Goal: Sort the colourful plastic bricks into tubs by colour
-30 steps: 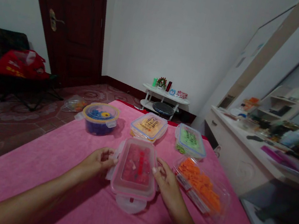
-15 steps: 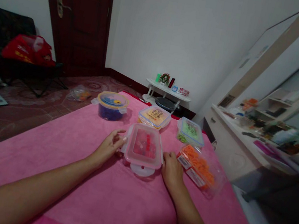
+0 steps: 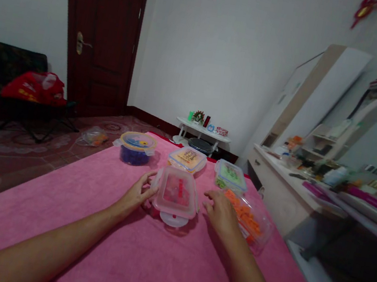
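Note:
A clear food container [image 3: 179,193] with a pinkish lid and red contents sits on the pink cloth in front of me. Its front flap sticks out toward me. My left hand [image 3: 138,194] grips the left side of this box, with thumb and fingers curled at its edge. To the right, my right hand [image 3: 221,212] hovers apart from the box, fingers loosely bent and spread, holding nothing. Beside and partly behind that hand lies a clear plastic box of orange pieces [image 3: 247,219].
Farther back on the pink cloth [image 3: 87,220] stand a round blue container [image 3: 137,149], a yellow-filled box [image 3: 187,159] and a green-filled box [image 3: 231,175]. A white dresser [image 3: 277,176] is at right. A chair with a red bag [image 3: 37,87] stands at left.
My right hand has come away from the container's right side and moved slightly right. My left hand stays at its left side. The camera view has tilted up.

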### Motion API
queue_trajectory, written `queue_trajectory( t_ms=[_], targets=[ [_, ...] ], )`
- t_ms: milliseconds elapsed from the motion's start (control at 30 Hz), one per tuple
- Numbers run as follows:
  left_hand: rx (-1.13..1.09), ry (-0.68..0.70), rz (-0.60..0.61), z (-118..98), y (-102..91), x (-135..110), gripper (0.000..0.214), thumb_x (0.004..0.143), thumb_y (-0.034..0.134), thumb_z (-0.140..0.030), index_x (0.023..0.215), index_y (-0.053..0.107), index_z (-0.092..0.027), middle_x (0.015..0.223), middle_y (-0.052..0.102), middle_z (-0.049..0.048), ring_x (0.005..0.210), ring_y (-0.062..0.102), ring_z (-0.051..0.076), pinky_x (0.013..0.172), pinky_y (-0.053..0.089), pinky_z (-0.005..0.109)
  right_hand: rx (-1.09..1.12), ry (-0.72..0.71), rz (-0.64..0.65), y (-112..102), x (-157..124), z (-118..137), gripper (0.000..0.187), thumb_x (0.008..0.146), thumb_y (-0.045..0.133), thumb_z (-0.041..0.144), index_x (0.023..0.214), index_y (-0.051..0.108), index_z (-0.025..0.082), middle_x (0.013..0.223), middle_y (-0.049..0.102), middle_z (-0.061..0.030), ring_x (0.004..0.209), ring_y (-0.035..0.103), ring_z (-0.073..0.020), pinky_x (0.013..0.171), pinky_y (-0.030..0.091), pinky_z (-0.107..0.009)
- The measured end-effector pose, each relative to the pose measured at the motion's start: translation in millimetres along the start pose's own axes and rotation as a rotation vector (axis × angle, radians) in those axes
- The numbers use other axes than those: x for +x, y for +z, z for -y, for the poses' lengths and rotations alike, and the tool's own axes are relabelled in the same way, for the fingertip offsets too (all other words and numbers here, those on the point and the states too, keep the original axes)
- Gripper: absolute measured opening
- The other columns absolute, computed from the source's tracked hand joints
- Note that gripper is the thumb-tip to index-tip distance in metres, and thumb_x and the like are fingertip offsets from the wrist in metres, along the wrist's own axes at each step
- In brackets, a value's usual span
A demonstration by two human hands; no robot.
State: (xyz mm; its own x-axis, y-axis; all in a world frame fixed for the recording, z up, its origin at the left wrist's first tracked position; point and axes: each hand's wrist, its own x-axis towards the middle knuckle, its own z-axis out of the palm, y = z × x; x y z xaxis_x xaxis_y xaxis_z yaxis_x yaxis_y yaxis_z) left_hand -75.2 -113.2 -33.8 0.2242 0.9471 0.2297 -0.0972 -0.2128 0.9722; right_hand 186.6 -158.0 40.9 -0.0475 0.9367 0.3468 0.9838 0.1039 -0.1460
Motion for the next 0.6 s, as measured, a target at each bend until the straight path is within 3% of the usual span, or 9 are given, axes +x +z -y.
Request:
queue_trajectory(
  t_ms=[100,167,267,400,600],
  targets=[
    [-0.047,-0.038,-0.001,-2.0,0.8,-0.5,0.063,0.082,0.055,-0.052,0.136,0.033,-0.027,0.105,0.053,0.0053,0.044,0.056,0.004,0.039,0.046,0.018,-0.067,0.107,-0.121,-34.7,3.4,-12.3,0.026,0.088,0.05,0.035,0.105,0.067,0.025,0.107,0.067,-0.0052,0.097,0.061,-0.0251,0.082,0.044,-0.035],
    [-0.056,-0.047,-0.016,-2.7,0.8,-0.7,0.063,0.082,0.056,-0.052,0.135,0.034,-0.027,0.106,0.053,0.0056,0.045,0.057,0.004,0.04,0.047,0.018,-0.098,0.09,-0.151,-42.5,6.3,-30.4,0.038,0.086,0.051,0.045,0.115,0.064,0.025,0.117,0.064,-0.0069,0.107,0.058,-0.028,0.089,0.043,-0.039],
    [-0.042,-0.038,-0.019,-1.2,0.0,-0.4,0.061,0.083,0.056,-0.05,0.135,0.034,-0.027,0.107,0.053,0.0058,0.046,0.057,0.004,0.041,0.048,0.018,-0.094,-0.044,-0.008,-27.2,9.1,-67.5,0.062,0.083,0.054,0.051,0.136,0.047,0.02,0.139,0.047,-0.0108,0.126,0.044,-0.0295,0.102,0.036,-0.042],
    [-0.045,-0.019,-0.007,2.5,-1.1,0.2,0.058,0.085,0.053,-0.05,0.135,0.035,-0.026,0.105,0.054,0.0058,0.044,0.056,0.003,0.04,0.047,0.017,-0.1,-0.071,0.211,1.8,10.3,-108.4,0.064,0.085,0.05,0.049,0.141,0.04,0.021,0.147,0.036,-0.0102,0.134,0.034,-0.0284,0.108,0.029,-0.044],
    [-0.051,-0.019,-0.015,3.2,-1.7,0.4,0.058,0.083,0.058,-0.048,0.133,0.038,-0.027,0.105,0.055,0.005,0.046,0.058,0.004,0.039,0.047,0.017,-0.098,-0.027,0.271,-2.6,9.3,-120.0,0.076,0.078,0.055,0.058,0.143,0.038,0.021,0.149,0.032,-0.0113,0.136,0.029,-0.031,0.11,0.026,-0.045]
  ],
)
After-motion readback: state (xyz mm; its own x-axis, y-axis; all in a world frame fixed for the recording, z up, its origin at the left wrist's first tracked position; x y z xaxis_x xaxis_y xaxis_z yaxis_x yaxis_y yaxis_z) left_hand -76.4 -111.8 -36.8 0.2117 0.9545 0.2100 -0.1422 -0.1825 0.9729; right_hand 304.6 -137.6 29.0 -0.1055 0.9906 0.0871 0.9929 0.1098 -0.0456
